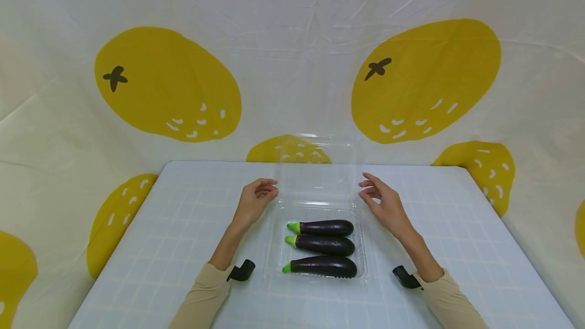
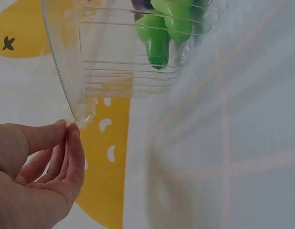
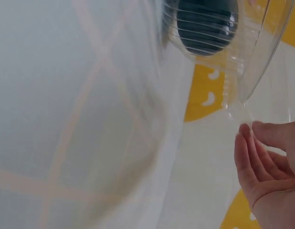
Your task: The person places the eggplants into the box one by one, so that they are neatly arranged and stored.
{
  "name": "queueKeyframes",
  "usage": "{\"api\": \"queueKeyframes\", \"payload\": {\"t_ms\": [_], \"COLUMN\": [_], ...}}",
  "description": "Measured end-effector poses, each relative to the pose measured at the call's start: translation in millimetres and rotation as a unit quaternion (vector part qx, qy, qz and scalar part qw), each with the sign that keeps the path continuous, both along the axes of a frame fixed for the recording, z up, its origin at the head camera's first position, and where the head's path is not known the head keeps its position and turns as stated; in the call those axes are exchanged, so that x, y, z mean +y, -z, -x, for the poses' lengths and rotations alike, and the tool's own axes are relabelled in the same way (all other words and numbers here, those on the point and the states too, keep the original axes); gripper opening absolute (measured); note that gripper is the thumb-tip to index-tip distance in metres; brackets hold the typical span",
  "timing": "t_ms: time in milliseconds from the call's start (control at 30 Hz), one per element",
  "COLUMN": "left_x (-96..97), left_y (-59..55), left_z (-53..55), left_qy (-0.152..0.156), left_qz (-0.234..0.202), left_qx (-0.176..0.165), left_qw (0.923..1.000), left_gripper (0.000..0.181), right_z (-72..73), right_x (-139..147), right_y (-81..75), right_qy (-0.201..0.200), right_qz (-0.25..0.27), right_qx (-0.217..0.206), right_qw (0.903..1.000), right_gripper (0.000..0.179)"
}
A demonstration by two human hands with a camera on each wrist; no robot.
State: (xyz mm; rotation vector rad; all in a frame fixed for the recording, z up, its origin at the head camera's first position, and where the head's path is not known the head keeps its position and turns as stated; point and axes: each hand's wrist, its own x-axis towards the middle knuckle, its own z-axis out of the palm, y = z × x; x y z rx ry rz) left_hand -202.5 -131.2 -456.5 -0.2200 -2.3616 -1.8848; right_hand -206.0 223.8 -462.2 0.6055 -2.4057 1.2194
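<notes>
Three dark purple eggplants with green stem ends, the top one [image 1: 326, 227], the middle one [image 1: 324, 245] and the bottom one [image 1: 323, 266], lie side by side in a clear plastic clamshell container [image 1: 279, 248]. Its see-through lid [image 1: 317, 182] is raised at the back. At the lid's left edge, my left hand [image 1: 257, 201] pinches the clear plastic between thumb and fingertips. My right hand [image 1: 386, 204] does likewise at the right edge, its index finger more extended in the head view. Close up, the thumb and fingertips of the left hand [image 2: 47, 171] and the right hand [image 3: 271, 167] meet at the plastic's corners.
A pale blue checked cloth covers the table [image 1: 183, 217]. Behind it hangs a white curtain [image 1: 297, 65] printed with large yellow fruit. Black wrist cameras, one on the left cuff [image 1: 243, 270] and one on the right [image 1: 405, 277], flank the container.
</notes>
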Motion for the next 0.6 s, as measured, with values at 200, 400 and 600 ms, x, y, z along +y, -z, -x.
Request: {"api": "queueKeyframes", "payload": {"t_ms": [200,400,600], "left_x": [-1.5,-1.9,-2.9], "left_y": [3.4,4.3,5.1], "left_z": [2.5,1.1,-1.8], "left_qy": [-0.004,-0.013,-0.016], "left_qz": [0.004,0.013,0.026], "left_qx": [0.01,0.02,0.036], "left_qw": [0.9999,0.9996,0.9989], "left_gripper": [0.027,0.025,0.022], "right_z": [-0.9,-0.6,-4.3], "right_x": [-0.2,0.3,1.6], "right_y": [-2.7,-3.4,-4.5], "right_qy": [-0.004,-0.005,-0.013], "right_qz": [0.007,0.019,0.027], "right_qx": [0.007,0.007,0.006], "right_qw": [0.9999,0.9998,0.9995], "right_gripper": [0.052,0.049,0.04]}}
